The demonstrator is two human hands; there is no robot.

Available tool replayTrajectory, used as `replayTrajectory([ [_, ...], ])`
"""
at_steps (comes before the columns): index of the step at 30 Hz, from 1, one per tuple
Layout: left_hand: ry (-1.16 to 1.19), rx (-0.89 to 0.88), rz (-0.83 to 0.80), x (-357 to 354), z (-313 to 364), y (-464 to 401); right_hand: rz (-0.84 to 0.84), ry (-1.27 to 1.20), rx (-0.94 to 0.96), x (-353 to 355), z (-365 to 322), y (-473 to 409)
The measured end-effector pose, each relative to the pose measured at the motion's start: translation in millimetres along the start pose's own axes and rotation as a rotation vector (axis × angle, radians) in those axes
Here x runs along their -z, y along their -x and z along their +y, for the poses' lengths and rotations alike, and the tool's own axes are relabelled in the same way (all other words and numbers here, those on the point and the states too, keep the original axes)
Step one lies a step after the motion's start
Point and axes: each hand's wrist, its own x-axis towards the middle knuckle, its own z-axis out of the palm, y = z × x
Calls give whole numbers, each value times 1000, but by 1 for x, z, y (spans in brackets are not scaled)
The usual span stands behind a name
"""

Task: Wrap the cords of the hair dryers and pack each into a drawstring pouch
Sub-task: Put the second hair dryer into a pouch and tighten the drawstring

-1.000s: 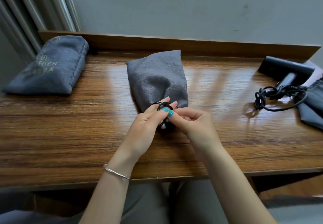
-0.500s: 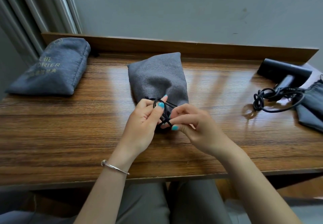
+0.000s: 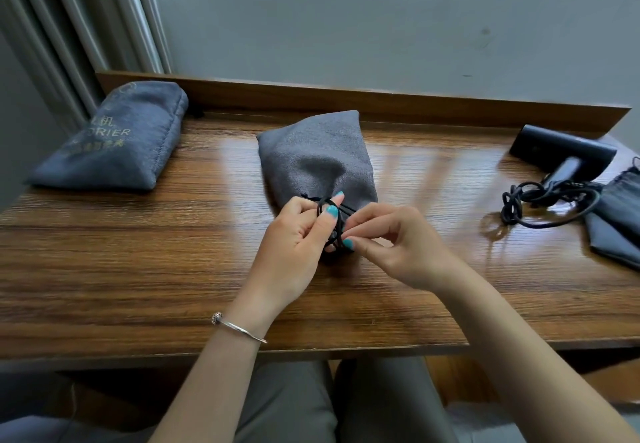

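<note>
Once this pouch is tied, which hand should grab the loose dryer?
Right, probably. The bare hair dryer lies far right, on the right hand's side. The left hand would have to cross over the middle pouch.

Bare wooden table (image 3: 145, 269) lies open at near left and between the middle pouch (image 3: 317, 158) and the hair dryer (image 3: 564, 155). The filled pouch (image 3: 114, 141) blocks the far left corner; the dryer, its cord (image 3: 540, 205) and an empty pouch (image 3: 620, 221) crowd the right edge. A raised back ledge (image 3: 381, 103) closes the far side.
</note>
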Motion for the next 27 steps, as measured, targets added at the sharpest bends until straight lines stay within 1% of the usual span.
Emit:
replayTrajectory([
  [7, -36, -14, 24, -2, -1, 4, 63, 32, 23, -4, -1, 2],
  [11, -78, -55, 41, -3, -3, 6, 185, 282, 149, -10, -4, 1],
  [13, -93, -52, 60, -5, -4, 5, 218, 411, 215, -12, -5, 0],
  [16, -88, -78, 95, -6, 0, 7, 322, 593, 384, -17, 2, 1],
  [19, -57, -107, 91, -7, 4, 10, 439, 683, 503, -25, 7, 4],
  [21, -39, -97, 79, -8, 4, 11, 504, 637, 473, -33, 9, 5],
  [22, -35, -93, 77, -9, 4, 11, 524, 566, 419, -37, 8, 6],
  [24, -39, -84, 83, -9, 3, 10, 525, 316, 255, -42, -1, 7],
  [27, -36, -63, 98, -5, -2, 9, 475, -73, 24, -40, -13, 9],
])
